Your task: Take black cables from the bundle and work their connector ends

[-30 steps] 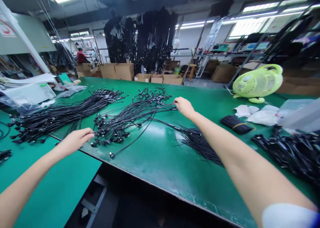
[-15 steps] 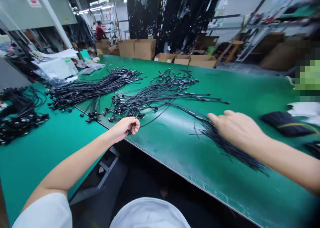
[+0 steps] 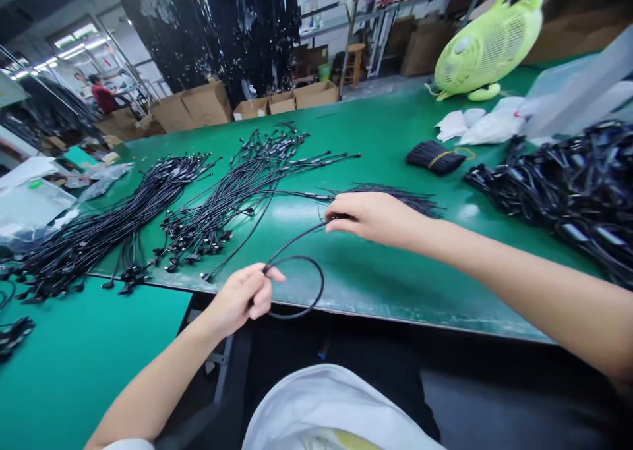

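My left hand (image 3: pixel 250 293) is closed around a black cable (image 3: pixel 321 285), which hangs in a loop beside the fingers at the table's front edge. From there the cable runs up to my right hand (image 3: pixel 363 217), whose thumb and fingers are pinched on its far stretch. Just behind the right hand lies a loose heap of thin black strips (image 3: pixel 413 201), partly covered by the hand. Left of the hands, a spread of black cables (image 3: pixel 242 180) with small plugs rests on the green table (image 3: pixel 386 124). One more cable (image 3: pixel 242 239) trails toward the left hand.
A thicker bunch of cables (image 3: pixel 128 206) lies farther left. At right are a black bundle with a yellow tie (image 3: pixel 435 157), a large pile of coiled black cables (image 3: pixel 558 193) and white plastic bags (image 3: pixel 494 124). A green fan (image 3: pixel 487 45) stands behind; cardboard boxes (image 3: pixel 205 104) line the far side.
The view has swung to the right. My right hand has moved from over the black strips to the cable, which now forms a loop at my left hand.
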Tool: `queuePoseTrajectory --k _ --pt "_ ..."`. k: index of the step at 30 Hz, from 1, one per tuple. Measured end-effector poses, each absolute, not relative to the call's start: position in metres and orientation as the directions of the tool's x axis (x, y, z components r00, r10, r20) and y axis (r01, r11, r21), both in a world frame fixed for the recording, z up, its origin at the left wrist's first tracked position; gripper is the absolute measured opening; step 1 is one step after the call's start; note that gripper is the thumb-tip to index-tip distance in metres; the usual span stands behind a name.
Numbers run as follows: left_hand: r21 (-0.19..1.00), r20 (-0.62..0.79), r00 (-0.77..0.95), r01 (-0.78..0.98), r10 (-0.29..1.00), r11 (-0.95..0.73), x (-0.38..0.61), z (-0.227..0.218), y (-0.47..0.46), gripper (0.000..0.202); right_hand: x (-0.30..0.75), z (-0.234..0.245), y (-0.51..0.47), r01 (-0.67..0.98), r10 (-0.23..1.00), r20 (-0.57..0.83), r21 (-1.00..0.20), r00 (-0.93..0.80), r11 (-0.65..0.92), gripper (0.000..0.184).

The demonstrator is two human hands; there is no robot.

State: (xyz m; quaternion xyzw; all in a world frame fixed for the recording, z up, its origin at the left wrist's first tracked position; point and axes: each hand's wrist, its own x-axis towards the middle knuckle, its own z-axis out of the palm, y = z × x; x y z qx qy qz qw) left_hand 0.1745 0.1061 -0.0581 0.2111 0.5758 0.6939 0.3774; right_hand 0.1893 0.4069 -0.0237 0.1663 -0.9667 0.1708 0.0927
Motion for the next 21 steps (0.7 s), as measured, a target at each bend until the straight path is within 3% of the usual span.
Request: queuePoseTrajectory --k 3,8,12,16,21 --pt "0.866 -0.207 -0.745 -0.442 0.634 -0.236 0.168 -0.054 0.099 0.033 0.194 -0.045 0.43 -0.406 -0.317 0.272 -0.396 -0.909 0.824 0.03" --pt "0.753 -0.37 -0.746 -0.59 0.553 -0.292 0.158 -0.064 0.098 0.028 0.216 -0.069 0.442 -0.328 -0.165 0.444 -0.32 -0.881 0.889 0.035" --pt "0.715 -0.219 -0.728 -0.573 0.65 -0.401 0.164 -0.058 0.091 0.03 0.224 -0.075 0.453 -0.212 -0.095 0.375 -0.286 -0.922 0.934 0.04" --pt "0.737 -0.113 -0.667 -0.554 0.737 -0.388 0.168 -0.048 0.08 0.029 0.228 -0.079 0.467 -0.196 -0.076 0.359 -0.312 -0.93 0.93 0.04" --pt "0.682 -0.097 -0.809 -0.478 0.58 -0.553 0.163 -0.046 0.077 0.046 0.254 -0.084 0.449 -0.244 -0.11 0.501 -0.209 -0.859 0.947 0.042"
